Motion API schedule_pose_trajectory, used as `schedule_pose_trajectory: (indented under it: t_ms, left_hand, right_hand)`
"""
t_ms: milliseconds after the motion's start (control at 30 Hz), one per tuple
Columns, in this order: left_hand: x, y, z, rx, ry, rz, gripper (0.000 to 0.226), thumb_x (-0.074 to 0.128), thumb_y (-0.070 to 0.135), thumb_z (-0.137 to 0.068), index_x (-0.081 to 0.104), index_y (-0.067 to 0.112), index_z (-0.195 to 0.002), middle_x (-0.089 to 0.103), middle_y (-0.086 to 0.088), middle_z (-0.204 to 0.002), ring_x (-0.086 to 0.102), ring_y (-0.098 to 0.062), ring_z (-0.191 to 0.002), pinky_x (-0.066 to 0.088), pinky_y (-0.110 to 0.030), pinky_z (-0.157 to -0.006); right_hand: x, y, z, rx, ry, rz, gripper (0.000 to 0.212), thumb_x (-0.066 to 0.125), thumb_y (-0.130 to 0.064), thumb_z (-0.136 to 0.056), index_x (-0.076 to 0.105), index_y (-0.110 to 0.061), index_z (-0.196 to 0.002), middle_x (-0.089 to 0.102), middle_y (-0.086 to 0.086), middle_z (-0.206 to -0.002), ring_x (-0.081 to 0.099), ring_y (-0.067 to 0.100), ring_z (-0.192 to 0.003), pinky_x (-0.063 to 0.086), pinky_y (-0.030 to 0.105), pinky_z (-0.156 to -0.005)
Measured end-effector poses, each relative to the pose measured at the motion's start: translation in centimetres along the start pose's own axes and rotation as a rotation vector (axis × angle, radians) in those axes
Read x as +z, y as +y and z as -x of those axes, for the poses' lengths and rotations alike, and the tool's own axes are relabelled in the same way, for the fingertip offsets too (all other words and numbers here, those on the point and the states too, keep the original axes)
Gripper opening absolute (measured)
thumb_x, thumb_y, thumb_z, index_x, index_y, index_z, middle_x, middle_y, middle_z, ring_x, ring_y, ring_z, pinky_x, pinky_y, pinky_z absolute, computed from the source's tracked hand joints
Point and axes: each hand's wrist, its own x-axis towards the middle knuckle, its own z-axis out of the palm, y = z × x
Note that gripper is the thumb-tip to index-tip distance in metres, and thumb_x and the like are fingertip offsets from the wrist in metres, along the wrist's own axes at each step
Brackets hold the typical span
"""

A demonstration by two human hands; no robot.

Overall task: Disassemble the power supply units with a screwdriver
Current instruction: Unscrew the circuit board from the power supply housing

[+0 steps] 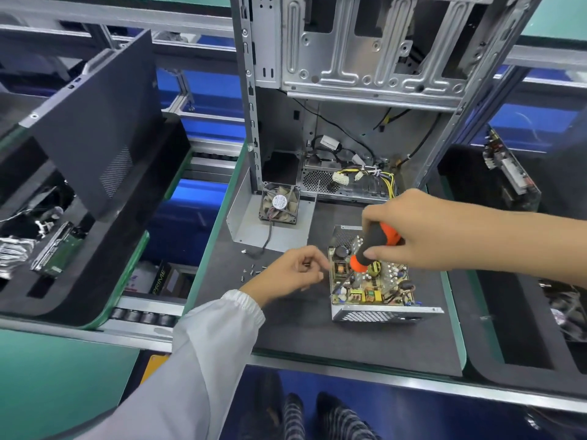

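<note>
The stripped computer case [365, 90] stands upright on the dark worktop [286, 331], directly behind the opened power supply unit [371, 281], which I take as my landmark. The unit lies flat near the worktop's middle, lid off, circuit board with coils and capacitors exposed, its perforated steel wall facing me. Behind it to the left, a bent metal cover [254, 230] carries a cooling fan [279, 203] (its cable trails forward). My right hand [419, 230] comes in from the right above the unit, its grip clenched around the black-and-orange screwdriver [371, 249], whose shaft slants down into the board's left part. My left hand [292, 271] hovers just left of the unit, fingers curled, pinching something tiny. Loose screws [252, 270] lie scattered further left.
</note>
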Motion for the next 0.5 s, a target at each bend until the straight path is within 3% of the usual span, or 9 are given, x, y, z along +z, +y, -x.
schedule_pose_trajectory:
  t_ms: [133,233,300,400,500]
  left_hand:
    - [0.6,-1.3,1.2,-0.137,-0.029,-0.023,0.015,0.062,0.000,-0.090,0.059,0.007,-0.104,0.053,-0.007,-0.080,0.044,-0.008,-0.054,0.042,-0.022,-0.055]
    - [1.5,-1.2,1.6,-0.165,-0.067,0.207,0.025,0.062,0.008,-0.089,0.057,0.001,-0.113,0.060,-0.016,-0.087,0.048,-0.013,-0.058,0.043,-0.022,-0.055]
    - [1.8,-1.0,1.5,-0.145,-0.064,0.406,0.027,0.057,0.007,-0.091,0.056,-0.004,-0.115,0.062,-0.012,-0.082,0.048,-0.011,-0.058,0.042,-0.021,-0.054]
    - [1.5,-1.1,1.2,-0.088,-0.035,0.452,0.020,0.049,0.006,-0.100,0.063,-0.004,-0.108,0.058,-0.003,-0.073,0.042,-0.008,-0.056,0.037,-0.017,-0.051]
    - [0.7,-0.9,0.5,-0.048,-0.031,0.434,0.021,0.054,0.013,-0.096,0.070,0.001,-0.104,0.058,-0.002,-0.073,0.039,-0.006,-0.052,0.034,-0.015,-0.048]
  right_hand:
    - [-1.3,1.1,0.4,0.073,0.020,-0.186,0.019,0.062,-0.048,-0.085,0.054,-0.030,-0.087,0.062,-0.004,-0.060,0.056,-0.004,-0.057,0.052,0.030,-0.067]
    - [-0.9,2.1,0.6,0.162,-0.017,-0.423,0.018,0.064,-0.042,-0.085,0.060,-0.025,-0.091,0.069,-0.004,-0.060,0.067,0.006,-0.053,0.056,0.032,-0.070]
    - [-0.3,2.7,0.6,0.185,-0.025,-0.508,0.018,0.065,-0.039,-0.086,0.060,-0.023,-0.091,0.070,-0.008,-0.060,0.069,0.010,-0.052,0.057,0.034,-0.071]
    - [0.4,4.0,1.0,0.203,0.015,-0.606,0.020,0.065,-0.041,-0.084,0.061,-0.023,-0.092,0.070,-0.003,-0.059,0.069,0.011,-0.052,0.056,0.027,-0.067]
    - [0.9,5.2,1.8,0.213,0.056,-0.677,0.025,0.064,-0.046,-0.081,0.060,-0.023,-0.091,0.069,-0.001,-0.057,0.069,0.013,-0.051,0.051,0.017,-0.058]
